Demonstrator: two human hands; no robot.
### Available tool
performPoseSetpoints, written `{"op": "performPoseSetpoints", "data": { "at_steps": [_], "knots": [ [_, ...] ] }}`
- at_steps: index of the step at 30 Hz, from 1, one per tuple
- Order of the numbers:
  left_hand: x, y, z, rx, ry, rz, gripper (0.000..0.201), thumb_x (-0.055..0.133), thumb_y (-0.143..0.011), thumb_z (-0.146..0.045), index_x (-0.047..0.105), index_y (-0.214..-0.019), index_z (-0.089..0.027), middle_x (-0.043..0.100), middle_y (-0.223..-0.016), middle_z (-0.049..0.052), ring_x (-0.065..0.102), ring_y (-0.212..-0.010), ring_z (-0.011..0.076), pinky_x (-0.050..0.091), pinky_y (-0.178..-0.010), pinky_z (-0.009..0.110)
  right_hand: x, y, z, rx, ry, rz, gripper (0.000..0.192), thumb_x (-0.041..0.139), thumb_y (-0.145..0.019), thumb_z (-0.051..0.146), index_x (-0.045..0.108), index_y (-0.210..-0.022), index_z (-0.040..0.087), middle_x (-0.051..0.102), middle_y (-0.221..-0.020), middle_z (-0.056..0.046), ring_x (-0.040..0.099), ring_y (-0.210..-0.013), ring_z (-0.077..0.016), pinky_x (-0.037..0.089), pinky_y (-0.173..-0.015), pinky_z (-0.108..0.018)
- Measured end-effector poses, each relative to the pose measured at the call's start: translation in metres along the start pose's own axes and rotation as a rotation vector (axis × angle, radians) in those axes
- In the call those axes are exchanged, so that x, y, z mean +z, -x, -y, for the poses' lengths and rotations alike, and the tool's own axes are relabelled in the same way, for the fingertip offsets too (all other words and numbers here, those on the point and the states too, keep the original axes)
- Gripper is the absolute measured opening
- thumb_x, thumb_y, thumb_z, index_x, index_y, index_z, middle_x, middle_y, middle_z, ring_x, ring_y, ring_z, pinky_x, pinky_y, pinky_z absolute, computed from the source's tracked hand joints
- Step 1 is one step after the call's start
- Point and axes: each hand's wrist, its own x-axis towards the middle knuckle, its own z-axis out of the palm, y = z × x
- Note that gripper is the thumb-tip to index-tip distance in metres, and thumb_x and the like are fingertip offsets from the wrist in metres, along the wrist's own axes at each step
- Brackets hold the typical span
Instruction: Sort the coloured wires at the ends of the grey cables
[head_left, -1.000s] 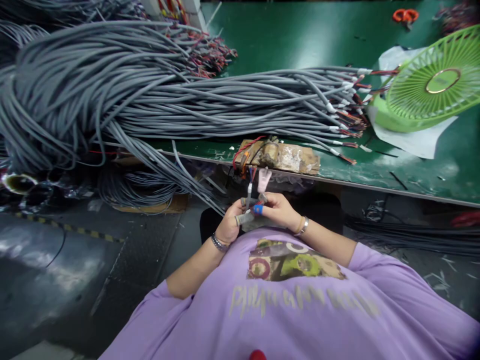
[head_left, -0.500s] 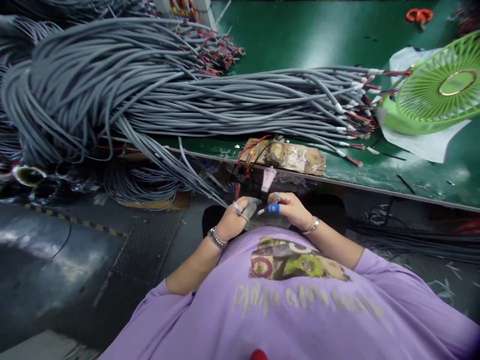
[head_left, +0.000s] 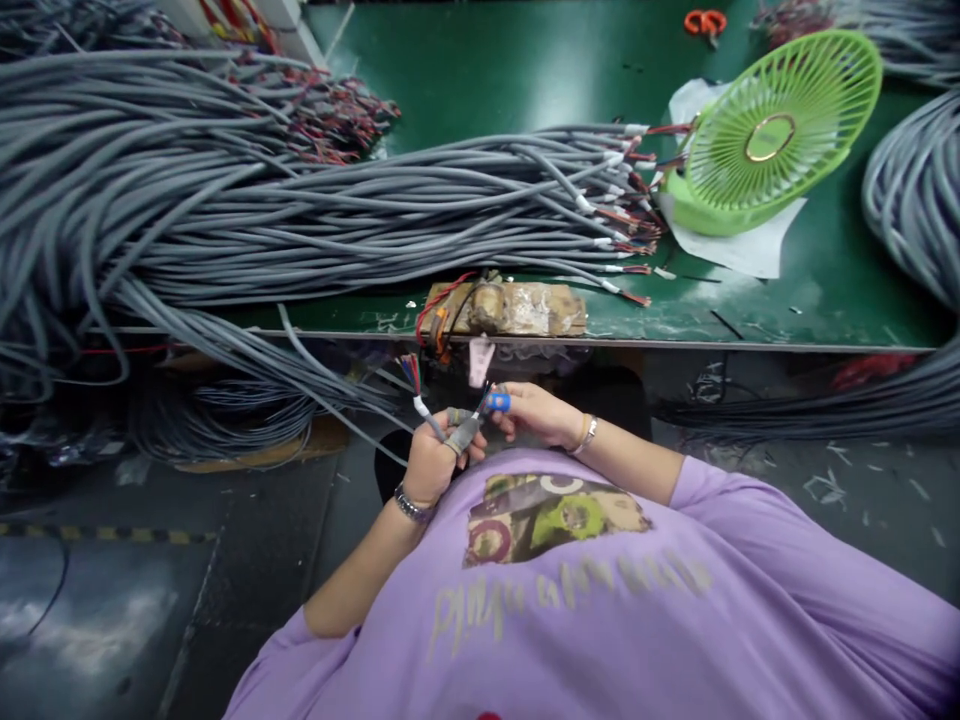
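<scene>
Grey cable (head_left: 433,424): white collar (head_left: 421,406), multicol. wires (head_left: 410,375) splayed; L fingers (head_left: 463,436) clasping it; R fingers (head_left: 498,402) pinching other wires (head_left: 485,393), prob. dk.

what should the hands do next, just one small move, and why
Probably the right hand, with its blue finger band, should gently straighten the thin dark wires: they lie at its fingertips, while the left hand, with grey fabric-like finger covers, seems to steady them.

On the workbench (head_left: 585,60), we find the cable bundle (head_left: 375,210) left of the fan (head_left: 772,140) and a coil (head_left: 919,190) right of the fan. A sheet (head_left: 757,255) lies under the fan. We note the block (head_left: 544,308) at the front edge, with the left hand (head_left: 435,455) and right hand (head_left: 536,413) before it.
</scene>
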Motion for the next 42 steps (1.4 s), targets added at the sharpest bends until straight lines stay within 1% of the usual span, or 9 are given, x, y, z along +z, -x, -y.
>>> {"op": "performPoseSetpoints", "data": {
  "at_steps": [4,7,11,14,20,26,30,36,42],
  "knots": [
    [0.003,0.003,0.0,0.057,-0.124,-0.045,0.027,0.075,-0.073,-0.037,0.064,-0.083,-0.014,0.069,-0.064,0.003,0.063,-0.048,0.012,0.038,-0.039,0.017,0.008,0.001,-0.002,-0.016,0.101,-0.054,0.038,0.083,-0.059,0.039,0.054,-0.071,0.017,0.05,-0.049,0.007,0.043,-0.042,-0.0062,0.039,-0.041,-0.019],
    [0.003,0.003,-0.002,0.071,-0.147,0.01,0.026,0.074,-0.075,-0.037,0.063,-0.083,-0.015,0.07,-0.065,0.003,0.063,-0.049,0.012,0.038,-0.039,0.017,0.009,0.0,0.0,-0.065,0.128,-0.078,0.031,0.078,-0.062,0.035,0.055,-0.071,0.017,0.051,-0.05,0.006,0.045,-0.043,-0.007,0.042,-0.044,-0.021],
    [0.001,0.0,-0.006,-0.041,-0.025,0.175,0.033,0.065,-0.081,-0.047,0.058,-0.075,-0.016,0.069,-0.06,0.003,0.062,-0.045,0.0116,0.039,-0.04,0.018,0.01,-0.003,0.009,-0.174,0.223,0.0,0.017,0.069,-0.064,0.027,0.057,-0.066,0.016,0.052,-0.055,0.005,0.044,-0.048,-0.0067,0.037,-0.047,-0.021],
    [-0.001,-0.002,-0.013,-0.153,0.102,0.221,0.038,0.068,-0.076,-0.052,0.056,-0.071,-0.017,0.066,-0.054,0.002,0.061,-0.043,0.0136,0.045,-0.042,0.021,0.012,-0.005,0.015,-0.212,0.299,0.071,0.014,0.067,-0.064,0.025,0.057,-0.064,0.015,0.05,-0.055,0.005,0.041,-0.051,-0.0067,0.032,-0.048,-0.02],
    [0.001,-0.004,-0.015,-0.117,0.138,0.098,0.031,0.075,-0.07,-0.042,0.061,-0.066,-0.014,0.069,-0.058,0.004,0.063,-0.046,0.0125,0.036,-0.039,0.017,0.016,-0.005,0.014,-0.158,0.308,0.01,0.013,0.065,-0.068,0.024,0.057,-0.075,0.016,0.053,-0.062,0.004,0.045,-0.054,-0.0088,0.039,-0.05,-0.022],
    [0.005,-0.004,-0.011,-0.124,0.137,0.074,0.025,0.075,-0.069,-0.034,0.061,-0.066,-0.014,0.069,-0.059,0.005,0.062,-0.046,0.0116,0.035,-0.04,0.017,0.014,-0.005,0.008,-0.139,0.258,0.005,0.029,0.073,-0.066,0.038,0.056,-0.076,0.016,0.053,-0.059,0.004,0.047,-0.051,-0.0083,0.042,-0.048,-0.022],
    [0.006,-0.003,-0.011,-0.133,0.149,0.06,0.026,0.075,-0.069,-0.034,0.06,-0.065,-0.014,0.068,-0.058,0.004,0.061,-0.046,0.0109,0.035,-0.04,0.017,0.013,-0.007,0.006,-0.169,0.284,-0.026,0.032,0.075,-0.065,0.038,0.056,-0.077,0.016,0.054,-0.06,0.004,0.048,-0.052,-0.0085,0.043,-0.049,-0.022],
    [0.013,-0.001,-0.008,0.007,0.238,-0.155,0.023,0.073,-0.071,-0.033,0.061,-0.068,-0.014,0.067,-0.057,0.002,0.058,-0.044,0.009,0.034,-0.04,0.017,0.016,-0.007,0.004,-0.297,0.301,-0.082,0.021,0.07,-0.067,0.031,0.057,-0.07,0.015,0.052,-0.059,0.004,0.043,-0.051,-0.0072,0.038,-0.05,-0.022],
    [0.017,0.0,-0.009,0.027,0.337,-0.219,0.022,0.073,-0.068,-0.032,0.061,-0.071,-0.014,0.065,-0.056,0.001,0.058,-0.044,0.0097,0.033,-0.038,0.017,0.02,0.006,0.003,-0.386,0.423,-0.006,0.02,0.067,-0.073,0.032,0.057,-0.068,0.015,0.056,-0.067,0.0,0.049,-0.064,-0.0117,0.043,-0.064,-0.027]
  ]
}}
